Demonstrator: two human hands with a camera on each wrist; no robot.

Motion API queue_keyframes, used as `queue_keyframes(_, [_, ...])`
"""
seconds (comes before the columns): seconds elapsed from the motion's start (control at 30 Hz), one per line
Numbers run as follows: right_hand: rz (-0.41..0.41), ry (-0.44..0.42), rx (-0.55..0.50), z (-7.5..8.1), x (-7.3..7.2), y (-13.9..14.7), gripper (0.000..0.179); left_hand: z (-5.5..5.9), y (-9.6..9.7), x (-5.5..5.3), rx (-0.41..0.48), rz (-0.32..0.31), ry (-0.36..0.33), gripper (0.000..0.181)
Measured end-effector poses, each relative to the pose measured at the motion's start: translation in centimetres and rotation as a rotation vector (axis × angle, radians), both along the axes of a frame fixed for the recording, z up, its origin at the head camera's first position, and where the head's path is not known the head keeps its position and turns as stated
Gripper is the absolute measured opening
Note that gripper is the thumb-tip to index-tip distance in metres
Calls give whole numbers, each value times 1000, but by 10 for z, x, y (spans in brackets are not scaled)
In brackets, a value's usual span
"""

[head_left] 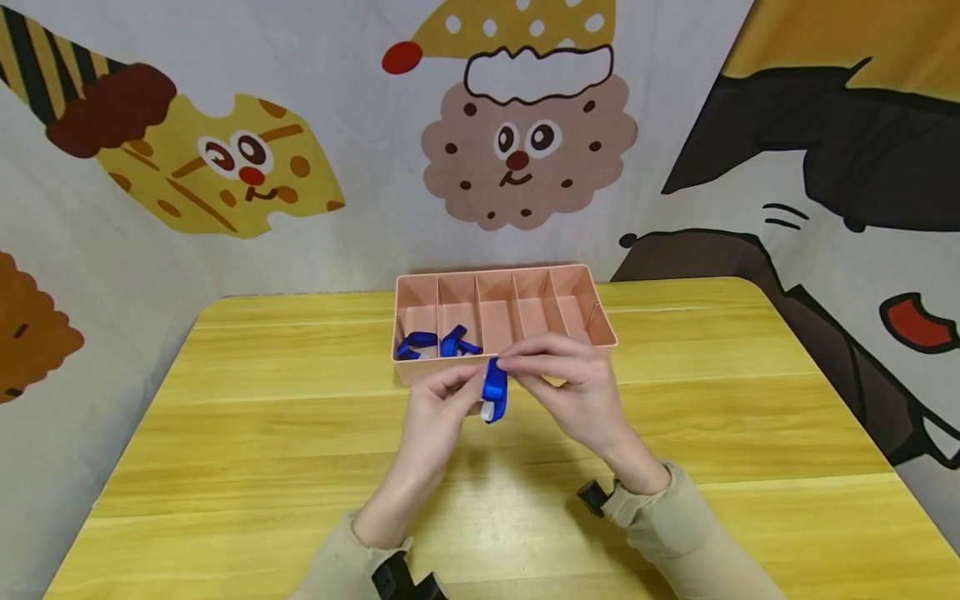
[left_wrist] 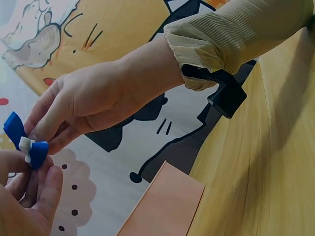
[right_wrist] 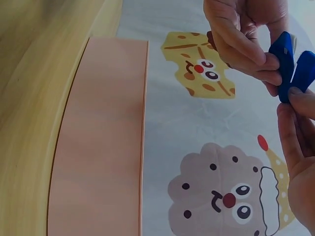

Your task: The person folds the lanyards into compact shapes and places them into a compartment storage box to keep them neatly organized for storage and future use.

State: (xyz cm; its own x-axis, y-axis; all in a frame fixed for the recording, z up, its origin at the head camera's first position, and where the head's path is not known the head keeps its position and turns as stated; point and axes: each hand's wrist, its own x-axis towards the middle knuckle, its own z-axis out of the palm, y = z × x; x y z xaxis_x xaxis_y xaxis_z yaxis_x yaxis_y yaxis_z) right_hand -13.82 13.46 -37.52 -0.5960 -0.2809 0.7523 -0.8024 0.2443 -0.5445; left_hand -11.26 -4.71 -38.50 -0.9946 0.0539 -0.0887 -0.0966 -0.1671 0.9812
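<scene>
Both hands hold a looped blue ribbon [head_left: 495, 388] with a small white piece [head_left: 487, 411] at its lower end, in front of the pink box. The left hand [head_left: 435, 421] pinches it from the left between thumb and fingers. From the other side, the right hand [head_left: 581, 392] pinches its upper end with thumb and fingertips. In the left wrist view, the ribbon [left_wrist: 39, 153] spreads into two blue loops around the white piece. The right wrist view shows the right thumb pressed on the blue ribbon [right_wrist: 284, 73] near the fold.
A pink divided box [head_left: 405, 372] stands at the back of the wooden table [head_left: 300, 467]. Its leftmost compartment holds a blue ribbon piece [head_left: 420, 340], and the compartment beside it holds another blue ribbon piece [head_left: 456, 340]. A cartoon-printed cloth [head_left: 360, 242] hangs behind the table.
</scene>
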Motion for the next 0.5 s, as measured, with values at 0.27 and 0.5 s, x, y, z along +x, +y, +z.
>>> queue_keyframes(0.27, [15,144,71,0,-2,0,31,0,0,-1,41,0,-18,26])
queue_keyframes(0.5, [5,203,126,2,-3,3,33,0,-1,-1,48,-27,-10,28])
